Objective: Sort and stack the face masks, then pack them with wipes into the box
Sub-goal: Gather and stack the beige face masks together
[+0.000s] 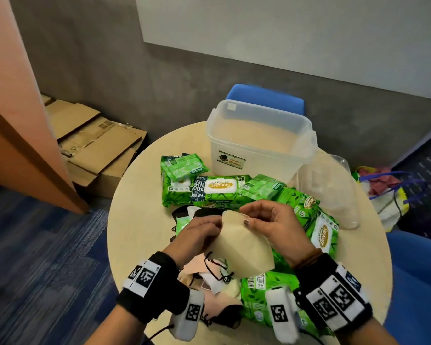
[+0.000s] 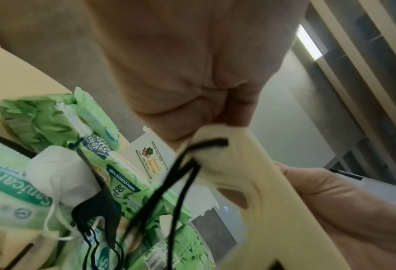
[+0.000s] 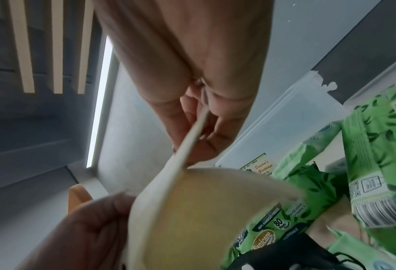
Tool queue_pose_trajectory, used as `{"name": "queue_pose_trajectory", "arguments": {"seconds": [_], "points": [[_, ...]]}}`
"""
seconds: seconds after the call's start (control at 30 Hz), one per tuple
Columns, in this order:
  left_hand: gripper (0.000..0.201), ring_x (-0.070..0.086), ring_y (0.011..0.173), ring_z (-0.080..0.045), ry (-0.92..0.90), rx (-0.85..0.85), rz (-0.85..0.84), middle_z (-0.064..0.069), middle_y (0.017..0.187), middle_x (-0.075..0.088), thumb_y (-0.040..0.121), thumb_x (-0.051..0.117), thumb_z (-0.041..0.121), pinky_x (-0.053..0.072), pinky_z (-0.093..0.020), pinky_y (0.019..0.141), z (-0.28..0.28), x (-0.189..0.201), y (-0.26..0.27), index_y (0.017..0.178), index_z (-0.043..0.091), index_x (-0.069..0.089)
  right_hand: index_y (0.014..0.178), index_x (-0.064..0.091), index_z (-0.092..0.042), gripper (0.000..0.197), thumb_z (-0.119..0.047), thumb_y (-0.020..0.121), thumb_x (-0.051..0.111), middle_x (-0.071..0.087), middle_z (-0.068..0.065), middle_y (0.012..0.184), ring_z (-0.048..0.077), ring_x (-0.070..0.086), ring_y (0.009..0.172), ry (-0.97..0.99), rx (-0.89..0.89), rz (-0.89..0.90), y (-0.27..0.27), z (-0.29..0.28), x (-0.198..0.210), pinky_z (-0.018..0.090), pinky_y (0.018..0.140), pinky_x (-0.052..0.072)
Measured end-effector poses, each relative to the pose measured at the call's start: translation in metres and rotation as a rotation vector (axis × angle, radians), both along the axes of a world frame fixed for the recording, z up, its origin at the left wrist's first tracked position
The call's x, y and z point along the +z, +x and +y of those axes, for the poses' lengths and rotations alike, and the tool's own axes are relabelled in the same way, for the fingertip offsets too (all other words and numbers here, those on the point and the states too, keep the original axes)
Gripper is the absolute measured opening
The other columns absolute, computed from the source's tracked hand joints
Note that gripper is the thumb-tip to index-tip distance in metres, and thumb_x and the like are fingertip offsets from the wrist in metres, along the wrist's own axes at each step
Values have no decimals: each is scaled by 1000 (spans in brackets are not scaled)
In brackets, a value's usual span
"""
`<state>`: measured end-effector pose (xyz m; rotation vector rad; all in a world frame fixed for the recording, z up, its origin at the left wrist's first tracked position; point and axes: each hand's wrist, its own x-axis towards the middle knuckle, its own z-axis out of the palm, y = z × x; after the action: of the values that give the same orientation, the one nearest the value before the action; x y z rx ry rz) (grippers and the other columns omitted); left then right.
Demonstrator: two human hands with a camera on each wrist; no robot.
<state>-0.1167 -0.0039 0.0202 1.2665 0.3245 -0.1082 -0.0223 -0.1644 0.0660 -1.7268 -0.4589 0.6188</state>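
Both hands hold a folded cream face mask (image 1: 244, 245) above the middle of the round table (image 1: 135, 185). My left hand (image 1: 204, 232) grips its left edge, where black ear loops (image 2: 183, 175) hang down. My right hand (image 1: 261, 217) pinches its top edge (image 3: 199, 126) between thumb and fingers. Beneath lie more masks: pink, white and black ones (image 1: 217, 290) near the front, a white one (image 2: 58, 169) and a black one (image 2: 100, 206) on the wipes. Green wipe packs (image 1: 209, 190) spread across the table. The clear plastic box (image 1: 259, 138) stands open at the back.
A clear lid or bag (image 1: 331, 188) leans right of the box. Blue chairs stand behind the table (image 1: 266, 98) and at the right (image 1: 418, 282). Flattened cardboard boxes (image 1: 97, 143) lie on the floor at left, beside a wooden panel (image 1: 18, 120). A bag (image 1: 388, 192) sits on the floor at right.
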Motion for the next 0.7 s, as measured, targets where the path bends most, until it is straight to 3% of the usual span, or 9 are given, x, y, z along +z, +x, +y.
{"name": "queue_pose_trajectory", "arguments": {"seconds": [0.1,0.17,0.27,0.33,0.4,0.47,0.6,0.7], "points": [[49,47,78,-25,44,26,-19,-13,87,56,72,70,49,37,-38,66,3,-4,-5,91,4,69,86,69,-16,30,13,78,65,69,4,79,11,64,75,2,-7,-23,-5,6,-1,27,74,53],[33,61,77,-20,92,14,-82,-11,90,70,77,73,33,50,-31,68,4,2,-5,95,5,72,89,68,-12,27,13,78,65,68,4,81,7,63,74,5,5,-56,-5,10,3,21,73,53],[21,68,86,-18,102,-10,-144,-9,99,75,81,68,12,55,-29,78,8,12,-5,101,11,74,104,66,-8,31,8,78,68,68,6,95,5,63,84,-40,51,-115,0,13,9,11,77,50],[19,69,84,-15,103,-12,-170,-5,95,75,84,69,9,56,-27,75,11,19,-6,103,10,71,112,63,-10,39,4,77,71,68,5,105,10,64,93,-38,147,-26,4,13,12,17,84,51],[22,68,84,-15,123,18,-168,-4,94,75,84,65,12,57,-29,74,13,23,-8,106,8,68,106,64,-10,37,7,75,71,70,3,100,9,67,88,-2,200,65,5,14,11,21,82,54],[23,67,86,-16,154,65,-166,-5,95,74,84,64,12,56,-32,76,14,26,-11,107,7,66,91,66,-9,26,11,74,70,71,3,87,8,66,76,-8,180,44,3,16,9,20,74,54],[25,69,81,-10,200,119,-141,3,90,75,84,65,-5,56,-23,71,12,23,-14,106,7,66,77,65,-12,26,14,75,68,68,4,78,12,63,70,-18,140,-20,-3,29,8,26,72,54],[22,69,75,-7,251,186,-113,5,84,75,84,65,-5,55,-21,67,18,20,-22,103,7,67,78,64,-13,23,9,75,70,67,4,75,7,61,60,-92,135,-19,-5,39,6,18,55,51]]}}
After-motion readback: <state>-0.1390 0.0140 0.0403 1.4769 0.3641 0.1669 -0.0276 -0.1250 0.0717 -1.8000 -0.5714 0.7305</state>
